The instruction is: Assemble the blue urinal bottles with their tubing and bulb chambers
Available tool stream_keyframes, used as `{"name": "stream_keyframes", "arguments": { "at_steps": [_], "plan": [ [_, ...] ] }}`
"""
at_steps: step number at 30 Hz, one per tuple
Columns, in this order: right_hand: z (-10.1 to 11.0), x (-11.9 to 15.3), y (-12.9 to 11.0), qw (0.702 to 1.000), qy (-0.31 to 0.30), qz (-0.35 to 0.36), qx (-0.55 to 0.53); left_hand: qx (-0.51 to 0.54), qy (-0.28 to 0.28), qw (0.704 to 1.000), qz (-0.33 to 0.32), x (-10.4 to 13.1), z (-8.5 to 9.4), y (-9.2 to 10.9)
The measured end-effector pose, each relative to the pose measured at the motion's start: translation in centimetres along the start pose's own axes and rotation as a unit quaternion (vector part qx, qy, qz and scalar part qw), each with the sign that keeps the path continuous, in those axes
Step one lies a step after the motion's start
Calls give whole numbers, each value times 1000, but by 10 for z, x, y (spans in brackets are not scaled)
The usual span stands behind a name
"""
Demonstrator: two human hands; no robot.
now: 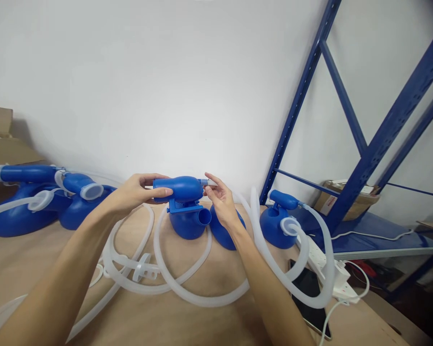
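Observation:
A blue plastic bottle (188,223) with a blue cylinder (184,187) on top stands in the middle of the table. My left hand (143,189) is closed round the cylinder's left end. At its right end, my right hand (219,197) pinches the clear end of a tube (211,182) at the narrow nozzle. An open round spout on the bottle faces right. Another blue bottle (223,230) stands behind my right wrist, partly hidden. Translucent tubing (209,301) loops over the table, with a clear plastic fitting (142,267) lying among the loops.
Several blue bottles (21,211) stand at the left beside cardboard (7,149). On the right are a blue bottle (276,228) with tubing, a black phone (308,288), a white power strip (315,262) with cables, and a blue metal rack (342,96). A wall rises behind the table.

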State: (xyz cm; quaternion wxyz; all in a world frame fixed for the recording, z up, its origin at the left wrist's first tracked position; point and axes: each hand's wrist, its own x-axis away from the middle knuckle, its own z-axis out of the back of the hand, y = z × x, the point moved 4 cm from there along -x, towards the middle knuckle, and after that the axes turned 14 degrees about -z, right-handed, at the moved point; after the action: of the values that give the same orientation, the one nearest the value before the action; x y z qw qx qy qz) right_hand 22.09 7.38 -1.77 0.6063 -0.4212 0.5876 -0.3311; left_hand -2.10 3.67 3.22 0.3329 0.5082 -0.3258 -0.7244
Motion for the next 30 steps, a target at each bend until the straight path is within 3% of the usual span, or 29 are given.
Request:
{"name": "stream_keyframes", "arguments": {
  "at_steps": [7,9,11,13,15,16,18,20,22,27,30],
  "plan": [
    [-7,13,-23,993,-22,-110,-40,-113,-40,989,-85,2,0,10],
    [-5,21,-32,981,-38,-181,65,-158,-43,980,-111,5,-3,17],
    [1,31,-44,947,-33,-204,246,-185,-43,972,-136,7,-6,25],
    [8,39,-66,903,43,-106,414,-203,-40,966,-157,10,-8,32],
    [8,47,-86,850,111,44,514,-219,-27,959,-178,13,-8,38],
    [6,49,-92,830,116,111,534,-224,-18,956,-187,14,-7,40],
    [1,50,-93,830,56,192,520,-223,-4,955,-197,16,-4,44],
    [-2,47,-87,856,-26,205,474,-211,0,957,-198,18,-2,46],
    [-1,43,-80,869,-59,187,454,-193,3,960,-200,18,-1,47],
    [0,39,-70,854,-20,196,481,-140,7,967,-214,14,-4,46],
    [5,37,-62,830,28,217,512,-111,4,971,-211,13,-9,44]
  ]
}}
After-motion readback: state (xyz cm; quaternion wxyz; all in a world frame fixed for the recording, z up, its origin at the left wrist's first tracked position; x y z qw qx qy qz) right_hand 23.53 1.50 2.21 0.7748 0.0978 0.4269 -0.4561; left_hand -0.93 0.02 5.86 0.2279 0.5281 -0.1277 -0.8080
